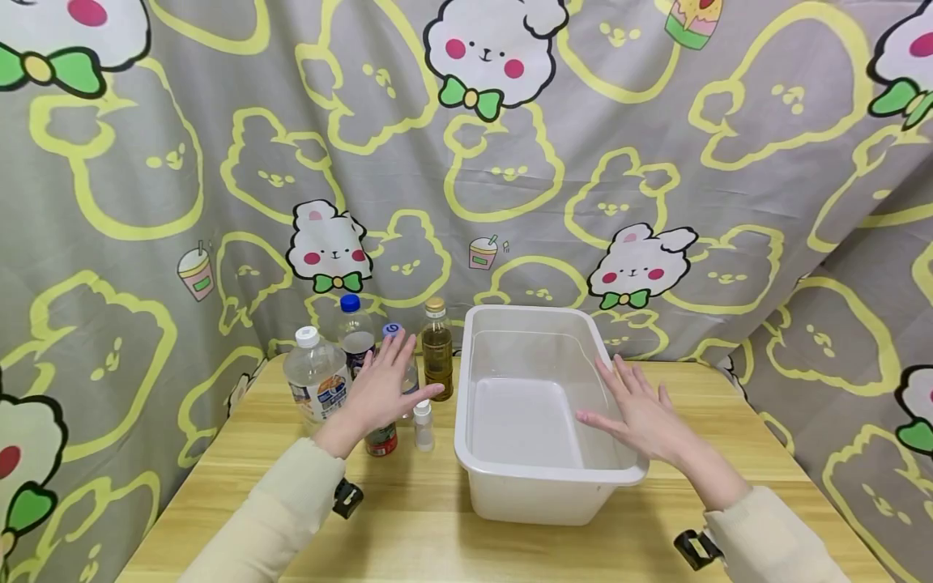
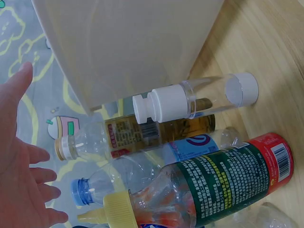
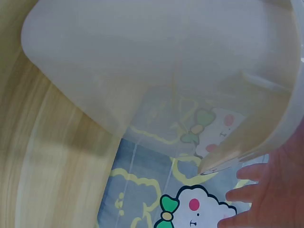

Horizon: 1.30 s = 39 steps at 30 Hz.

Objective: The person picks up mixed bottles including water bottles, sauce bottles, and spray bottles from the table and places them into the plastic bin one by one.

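Two-handed, with fingers (image 1: 617, 387) spread: left hand (image 1: 382, 389) near bottles (image 1: 438, 356), right hand (image 1: 641, 411) by the white tub (image 1: 539, 498) on the tabletop (image 1: 397, 530). Probably light, slightly flexible; best gripped by opposite rims, bottles round their middles.

The tub (image 1: 539, 498) looks smooth plastic, the table (image 1: 408, 526) wood-grained, the curtain (image 1: 394, 186) cloth

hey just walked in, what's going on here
A person has both hands spread open, gripping nothing. The left hand is held out by the bottles, among them an amber bottle, a large white-capped bottle and a small clear bottle. The right hand is at the right-hand rim of a white bin; whether it touches is hard to tell. The bottles stand on the wooden table, outside and left of the bin.
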Motion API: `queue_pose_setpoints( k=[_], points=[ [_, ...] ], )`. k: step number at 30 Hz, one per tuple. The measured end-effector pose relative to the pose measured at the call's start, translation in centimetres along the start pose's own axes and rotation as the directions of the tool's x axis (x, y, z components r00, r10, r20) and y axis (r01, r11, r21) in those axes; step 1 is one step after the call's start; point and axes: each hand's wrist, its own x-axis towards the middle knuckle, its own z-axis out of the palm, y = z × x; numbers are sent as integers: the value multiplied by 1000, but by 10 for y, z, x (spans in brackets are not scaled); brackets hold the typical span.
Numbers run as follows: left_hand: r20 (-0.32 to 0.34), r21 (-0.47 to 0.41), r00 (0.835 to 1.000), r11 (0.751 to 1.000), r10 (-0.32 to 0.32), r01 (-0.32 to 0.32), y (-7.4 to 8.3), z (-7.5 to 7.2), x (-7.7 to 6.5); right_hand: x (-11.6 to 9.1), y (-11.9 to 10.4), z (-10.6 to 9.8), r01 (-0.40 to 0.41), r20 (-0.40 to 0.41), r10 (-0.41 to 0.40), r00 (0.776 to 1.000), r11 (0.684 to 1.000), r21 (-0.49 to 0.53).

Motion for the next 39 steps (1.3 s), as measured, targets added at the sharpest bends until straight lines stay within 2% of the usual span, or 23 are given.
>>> queue_pose_setpoints(
  k=[16,27,39],
  points=[
    [-70,-61,996,996,55,-59,3,-2,13,-19,-7,5,59,-22,-59,998,998,9],
    [-79,-130,997,991,9,-19,2,-3,32,-34,-17,4,84,-18,-84,996,996,8],
    [-89,-180,995,983,-48,32,4,2,50,-42,-17,8,107,-14,-107,994,994,34]
  ],
)
